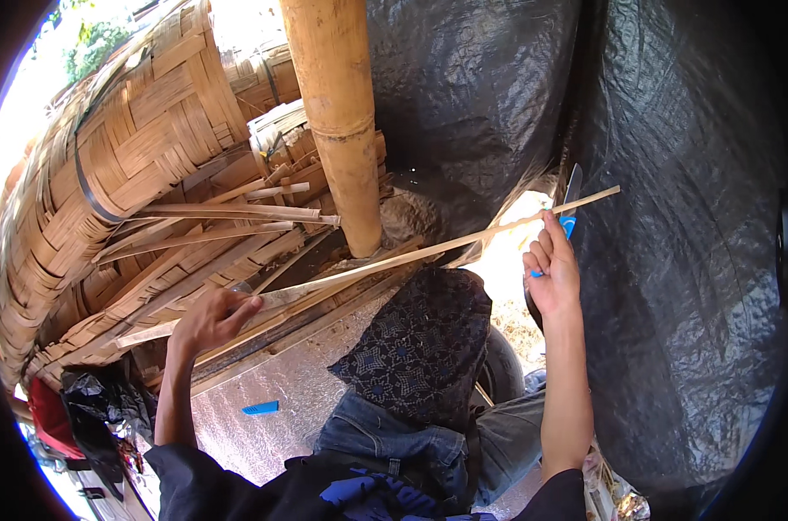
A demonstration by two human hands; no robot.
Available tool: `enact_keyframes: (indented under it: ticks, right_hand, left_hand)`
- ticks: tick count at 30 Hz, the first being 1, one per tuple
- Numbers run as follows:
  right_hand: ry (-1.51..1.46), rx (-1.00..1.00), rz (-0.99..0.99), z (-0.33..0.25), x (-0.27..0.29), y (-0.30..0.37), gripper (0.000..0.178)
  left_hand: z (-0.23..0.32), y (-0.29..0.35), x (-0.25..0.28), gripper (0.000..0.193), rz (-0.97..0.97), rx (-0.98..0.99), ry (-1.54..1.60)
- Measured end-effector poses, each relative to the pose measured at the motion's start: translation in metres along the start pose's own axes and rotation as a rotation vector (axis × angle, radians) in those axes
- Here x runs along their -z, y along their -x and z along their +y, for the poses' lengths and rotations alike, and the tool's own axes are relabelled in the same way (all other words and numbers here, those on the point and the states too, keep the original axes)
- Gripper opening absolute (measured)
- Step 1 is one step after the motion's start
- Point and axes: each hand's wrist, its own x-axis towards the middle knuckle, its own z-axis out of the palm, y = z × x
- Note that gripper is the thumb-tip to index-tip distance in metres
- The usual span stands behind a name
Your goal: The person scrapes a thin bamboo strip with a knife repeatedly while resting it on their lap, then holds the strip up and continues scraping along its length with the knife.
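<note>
A long, thin bamboo strip point(463, 241) slants across in front of me, its right end higher in the picture. My left hand point(213, 323) is closed around its wider left part, thumb along the strip. Near the other end, my right hand point(554, 271) is closed on a knife point(574, 184) with a blue handle. The handle is mostly hidden in the fist, and the blade points away beyond the strip. My right fingertips touch the strip beside the knife. A dark patterned cloth point(411, 356) lies over my lap, below the strip.
A thick bamboo post point(333, 122) stands ahead. Rolled woven bamboo mats point(151, 130) and loose split strips point(229, 211) fill the left. Black plastic sheeting point(680, 260) hangs at the right. A small blue piece point(260, 407) lies on the silvery surface point(229, 438) beside my leg.
</note>
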Motion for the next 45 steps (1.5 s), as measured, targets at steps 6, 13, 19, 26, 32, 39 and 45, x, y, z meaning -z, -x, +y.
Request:
enact_keyframes:
  ticks: [6, 13, 19, 26, 32, 39, 45]
  right_hand:
    - [-0.010, 0.015, 0.003, 0.000, 0.007, 0.004, 0.007]
    - [-0.029, -0.011, -0.045, 0.004, 0.012, 0.006, 0.005]
    - [-0.027, -0.009, 0.004, -0.001, 0.005, 0.011, 0.008]
    - [-0.016, 0.150, 0.016, -0.025, 0.012, -0.004, 0.011]
    - [-0.016, 0.255, 0.064, -0.056, 0.015, -0.012, 0.014]
    - [-0.020, 0.315, 0.067, -0.088, 0.029, -0.021, 0.019]
    - [-0.012, 0.280, 0.095, -0.087, 0.024, -0.018, 0.023]
  left_hand:
    - [-0.006, -0.007, -0.007, 0.058, -0.024, -0.016, 0.005]
    - [-0.014, -0.006, -0.011, 0.060, -0.017, -0.044, 0.049]
    - [-0.009, -0.007, -0.011, 0.056, -0.028, -0.021, 0.041]
    - [-0.016, 0.001, -0.009, 0.055, -0.028, -0.011, 0.053]
    - [-0.018, 0.004, -0.011, 0.055, -0.020, -0.017, 0.089]
    - [-0.028, 0.004, -0.015, 0.055, -0.016, -0.025, 0.112]
    - [-0.028, 0.004, -0.016, 0.056, -0.017, -0.022, 0.107]
